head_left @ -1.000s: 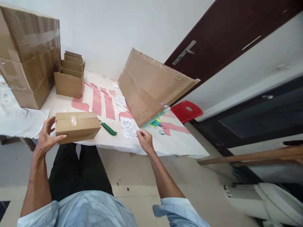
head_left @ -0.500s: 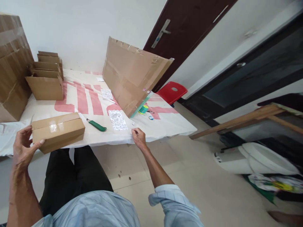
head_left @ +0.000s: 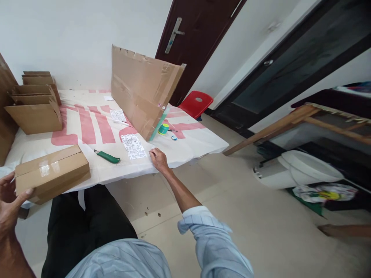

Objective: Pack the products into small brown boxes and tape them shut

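Observation:
A closed, taped cardboard box (head_left: 52,173) lies at the table's front left, and my left hand (head_left: 11,197) grips its left end, thumb on the near side. My right hand (head_left: 159,159) is closed in a pinch at the table's front edge; whatever its fingertips hold, if anything, is too small to make out. Just left of that hand is a sheet of printed stickers (head_left: 132,146). Between sheet and box rests a green utility knife (head_left: 108,156), its blade end towards the box.
A large cardboard panel (head_left: 142,92) stands upright on the cloth-covered table (head_left: 199,141). Several open small boxes (head_left: 36,117) stand back left. A green tape roll (head_left: 163,129) sits right of the panel. Beyond are a red chair (head_left: 196,103) and a white bucket (head_left: 304,170).
The view has swung to the right, so the table things sit further left. My left hand still grips the box, and my right hand stays pinched beside the sticker sheet.

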The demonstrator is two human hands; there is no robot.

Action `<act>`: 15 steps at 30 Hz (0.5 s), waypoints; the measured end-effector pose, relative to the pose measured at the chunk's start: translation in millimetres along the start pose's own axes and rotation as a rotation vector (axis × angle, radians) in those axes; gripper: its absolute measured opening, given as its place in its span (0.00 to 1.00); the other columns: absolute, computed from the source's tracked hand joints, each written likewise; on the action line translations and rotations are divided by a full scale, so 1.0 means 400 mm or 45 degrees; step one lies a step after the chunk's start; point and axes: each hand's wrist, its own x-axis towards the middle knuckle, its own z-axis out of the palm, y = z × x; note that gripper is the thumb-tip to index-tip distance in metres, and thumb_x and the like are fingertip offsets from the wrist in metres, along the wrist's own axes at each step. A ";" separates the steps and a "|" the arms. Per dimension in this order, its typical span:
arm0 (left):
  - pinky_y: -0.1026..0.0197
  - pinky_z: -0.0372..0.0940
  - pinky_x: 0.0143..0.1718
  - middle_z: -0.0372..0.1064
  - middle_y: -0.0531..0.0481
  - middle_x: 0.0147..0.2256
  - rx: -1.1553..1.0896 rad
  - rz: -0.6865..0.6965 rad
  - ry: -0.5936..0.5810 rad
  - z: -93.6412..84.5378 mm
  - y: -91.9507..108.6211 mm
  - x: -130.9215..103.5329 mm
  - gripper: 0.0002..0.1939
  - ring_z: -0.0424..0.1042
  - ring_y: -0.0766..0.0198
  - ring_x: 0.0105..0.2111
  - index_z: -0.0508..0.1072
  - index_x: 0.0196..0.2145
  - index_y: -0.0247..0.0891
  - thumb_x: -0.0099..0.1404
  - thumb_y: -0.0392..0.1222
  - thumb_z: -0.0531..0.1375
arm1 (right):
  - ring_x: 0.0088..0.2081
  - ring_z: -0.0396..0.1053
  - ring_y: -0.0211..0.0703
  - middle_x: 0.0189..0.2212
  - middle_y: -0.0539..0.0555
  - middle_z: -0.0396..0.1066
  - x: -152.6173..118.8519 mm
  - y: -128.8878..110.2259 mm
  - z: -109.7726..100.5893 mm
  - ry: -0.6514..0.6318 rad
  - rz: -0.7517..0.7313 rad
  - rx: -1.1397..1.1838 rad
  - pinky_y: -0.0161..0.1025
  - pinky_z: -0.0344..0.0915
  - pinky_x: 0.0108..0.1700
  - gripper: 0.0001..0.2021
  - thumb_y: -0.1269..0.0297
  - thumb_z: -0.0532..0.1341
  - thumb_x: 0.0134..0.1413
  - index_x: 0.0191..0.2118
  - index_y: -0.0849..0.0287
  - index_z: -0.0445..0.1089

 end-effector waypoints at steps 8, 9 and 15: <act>0.22 0.61 0.68 0.77 0.48 0.60 -0.009 0.019 -0.018 -0.004 -0.007 0.003 0.42 0.69 0.32 0.68 0.74 0.45 0.49 0.29 0.42 0.82 | 0.44 0.72 0.49 0.40 0.59 0.78 0.005 -0.004 0.013 -0.077 -0.053 -0.074 0.41 0.67 0.50 0.11 0.66 0.56 0.66 0.37 0.54 0.76; 0.22 0.61 0.68 0.78 0.48 0.59 -0.013 0.020 -0.019 -0.004 -0.006 0.003 0.42 0.69 0.32 0.68 0.74 0.45 0.49 0.29 0.42 0.82 | 0.45 0.72 0.49 0.40 0.59 0.78 0.006 -0.005 0.015 -0.083 -0.055 -0.084 0.41 0.67 0.51 0.11 0.66 0.56 0.66 0.38 0.54 0.76; 0.23 0.61 0.69 0.77 0.47 0.59 -0.025 0.023 -0.046 -0.006 -0.007 -0.002 0.44 0.69 0.33 0.68 0.74 0.46 0.49 0.29 0.44 0.84 | 0.45 0.73 0.50 0.42 0.60 0.79 0.013 -0.002 0.025 -0.121 -0.082 -0.129 0.42 0.67 0.50 0.11 0.66 0.56 0.67 0.39 0.55 0.77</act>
